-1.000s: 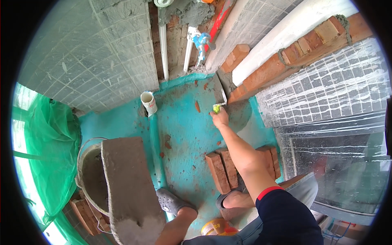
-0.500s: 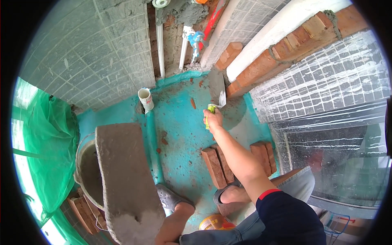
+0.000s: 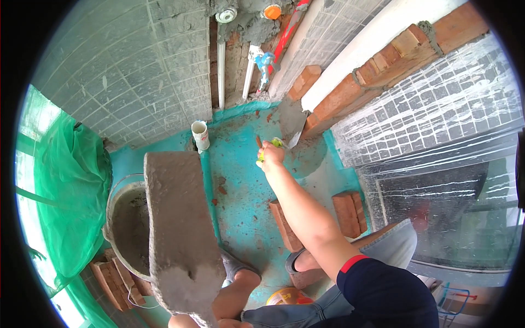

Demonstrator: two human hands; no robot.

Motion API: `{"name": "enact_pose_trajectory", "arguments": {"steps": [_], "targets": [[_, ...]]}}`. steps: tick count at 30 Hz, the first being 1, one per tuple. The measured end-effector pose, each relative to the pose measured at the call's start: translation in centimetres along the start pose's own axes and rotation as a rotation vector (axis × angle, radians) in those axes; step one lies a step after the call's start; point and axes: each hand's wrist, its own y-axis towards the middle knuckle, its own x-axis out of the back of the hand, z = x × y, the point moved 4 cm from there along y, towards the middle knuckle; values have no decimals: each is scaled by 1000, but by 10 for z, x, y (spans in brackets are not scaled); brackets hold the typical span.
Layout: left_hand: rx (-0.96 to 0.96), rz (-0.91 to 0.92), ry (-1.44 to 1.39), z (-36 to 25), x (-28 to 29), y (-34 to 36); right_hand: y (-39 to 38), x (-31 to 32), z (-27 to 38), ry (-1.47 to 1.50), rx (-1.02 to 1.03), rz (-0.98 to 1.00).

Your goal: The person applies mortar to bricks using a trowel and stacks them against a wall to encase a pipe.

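Note:
My right hand [image 3: 272, 154] is closed round the yellow-green handle of a trowel [image 3: 297, 136]. The trowel's metal blade lies at the edge of the wet grey mortar [image 3: 292, 116] in the corner, beside the foot of the brick row [image 3: 333, 104]. At lower left, a long slab [image 3: 180, 218] coated with grey mortar partly covers a bucket [image 3: 128, 224] with mortar inside. Bits of skin show at the bottom edge by the slab's lower end; I cannot tell whether they belong to my left hand or what it grips.
A white pipe stub [image 3: 200, 136] rises from the turquoise floor [image 3: 240, 213]. Loose bricks [image 3: 347, 213] lie near my feet. A blue tap [image 3: 265, 63] and pipes stand at the back wall. Green netting [image 3: 71, 191] hangs left; a glass panel [image 3: 437, 213] is at right.
My right hand has drawn left with the trowel, and its blade has tilted. The slab has shifted up and right in view. The whole view has moved slightly.

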Motion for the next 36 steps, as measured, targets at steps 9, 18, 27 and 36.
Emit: {"name": "enact_pose_trajectory", "arguments": {"steps": [9, 18, 27, 36], "targets": [[-37, 89, -84, -7, 1, 0, -63, -28, -19, 87, -9, 112], [2, 33, -17, -5, -4, -2, 64, 68, -35, -811, 347, -65], [42, -49, 26, -2, 0, -3, 13, 96, -7, -231, 82, 132], [68, -39, -88, 0, 1, 0, -16, 140, 9, -985, 545, 43]]}}
